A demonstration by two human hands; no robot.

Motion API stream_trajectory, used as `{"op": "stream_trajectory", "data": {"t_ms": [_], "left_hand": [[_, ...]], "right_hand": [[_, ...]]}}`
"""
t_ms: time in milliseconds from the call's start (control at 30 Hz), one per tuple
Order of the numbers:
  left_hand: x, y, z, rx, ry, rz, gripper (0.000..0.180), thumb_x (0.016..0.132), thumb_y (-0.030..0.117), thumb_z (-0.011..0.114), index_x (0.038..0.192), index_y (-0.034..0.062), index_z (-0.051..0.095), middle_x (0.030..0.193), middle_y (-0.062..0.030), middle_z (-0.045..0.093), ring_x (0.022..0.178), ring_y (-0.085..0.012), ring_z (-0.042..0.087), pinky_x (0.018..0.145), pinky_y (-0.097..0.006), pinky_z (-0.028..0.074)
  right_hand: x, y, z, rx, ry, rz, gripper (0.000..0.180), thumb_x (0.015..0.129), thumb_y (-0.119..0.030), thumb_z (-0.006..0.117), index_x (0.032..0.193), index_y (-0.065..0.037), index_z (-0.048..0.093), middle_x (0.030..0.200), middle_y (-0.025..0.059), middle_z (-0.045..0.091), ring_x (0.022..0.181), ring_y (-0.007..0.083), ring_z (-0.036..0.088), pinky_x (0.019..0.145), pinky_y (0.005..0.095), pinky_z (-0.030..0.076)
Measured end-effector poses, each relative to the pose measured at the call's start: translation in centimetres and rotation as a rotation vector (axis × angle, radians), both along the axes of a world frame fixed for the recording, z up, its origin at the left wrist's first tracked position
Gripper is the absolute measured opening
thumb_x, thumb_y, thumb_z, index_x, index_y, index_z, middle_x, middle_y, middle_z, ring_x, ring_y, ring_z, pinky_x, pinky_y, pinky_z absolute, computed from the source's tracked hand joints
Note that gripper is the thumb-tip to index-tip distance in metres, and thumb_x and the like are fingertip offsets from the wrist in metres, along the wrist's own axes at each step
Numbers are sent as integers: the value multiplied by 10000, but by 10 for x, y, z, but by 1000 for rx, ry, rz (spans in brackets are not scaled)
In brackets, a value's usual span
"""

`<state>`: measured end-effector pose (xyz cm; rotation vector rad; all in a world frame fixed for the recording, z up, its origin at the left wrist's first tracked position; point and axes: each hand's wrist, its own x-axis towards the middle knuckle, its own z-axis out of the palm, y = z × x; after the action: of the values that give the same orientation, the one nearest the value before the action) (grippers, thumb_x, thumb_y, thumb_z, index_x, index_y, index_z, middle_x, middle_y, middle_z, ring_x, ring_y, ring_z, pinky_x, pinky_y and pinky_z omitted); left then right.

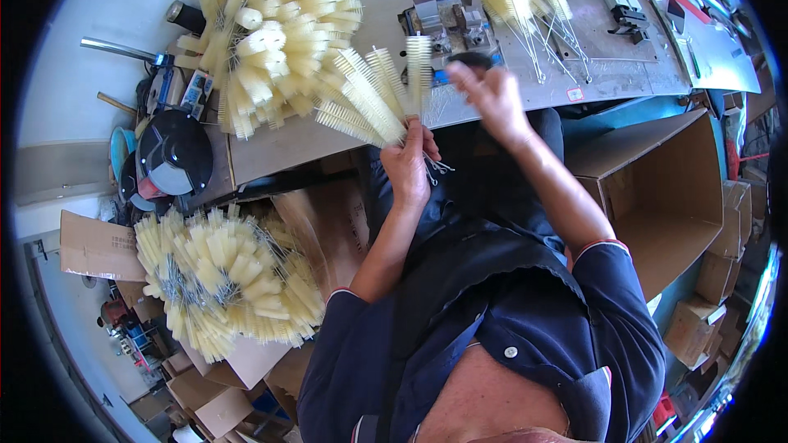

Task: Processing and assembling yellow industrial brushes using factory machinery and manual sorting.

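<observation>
My left hand [405, 166] is closed around the wire stems of several bottle brushes [368, 92]. Their cream bristle heads fan out above the fist, and looped wire ends stick out below it. One brush [419, 74] stands nearly upright at the right of the fan. My right hand [495, 105] is raised to the right of the bunch, over the table's front edge. Motion smears its fingers, so whether it holds anything does not show. Just beyond its fingertips is a black rounded piece [472, 59], in front of a metal fixture [455, 23] on the table.
A large heap of brushes [283, 41] covers the table's left side. More brushes [517, 0] lie at the back right. Below left, a cardboard box [103, 246] overflows with brushes [230, 279]. An open carton [657, 189] stands at right, below the table [295, 148].
</observation>
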<state>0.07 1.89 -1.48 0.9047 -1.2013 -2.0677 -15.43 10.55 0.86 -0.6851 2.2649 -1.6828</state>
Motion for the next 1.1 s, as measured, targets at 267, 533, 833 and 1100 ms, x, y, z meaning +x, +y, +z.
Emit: {"op": "stream_trajectory", "data": {"t_ms": [267,533,833,1100], "left_hand": [[10,18,9,-13,53,-87,283,1046,191,540,1092,-78,615,938,-157,696,746,-212,696,683,-318,586],[37,11,22,-8,171,274,195,1053,216,519,1101,28,543,854,-79,592,779,-248,663,784,-398,571],[55,-34,41,-388,255,439,326,1073,282,490,1210,-13,491,783,-65,498,585,-182,527,575,-366,564],[30,-28,22,-190,118,224,258,1051,246,547,1136,4,576,793,-53,551,581,-144,532,546,-348,560]], "right_hand": [[38,-33,-6,-83,-356,9,522,1006,-358,593,670,37,659,530,63,555,434,103,493,407,284,396],[28,-46,-6,-348,-527,-4,555,1035,-362,560,609,-8,602,541,51,548,424,123,485,405,283,361],[19,-36,-1,-588,-676,-114,482,1027,-331,583,656,-24,554,584,61,524,445,136,451,415,304,394],[10,-37,12,-435,-872,38,440,1021,-342,593,740,-9,533,608,71,508,452,127,434,401,296,351]]}}
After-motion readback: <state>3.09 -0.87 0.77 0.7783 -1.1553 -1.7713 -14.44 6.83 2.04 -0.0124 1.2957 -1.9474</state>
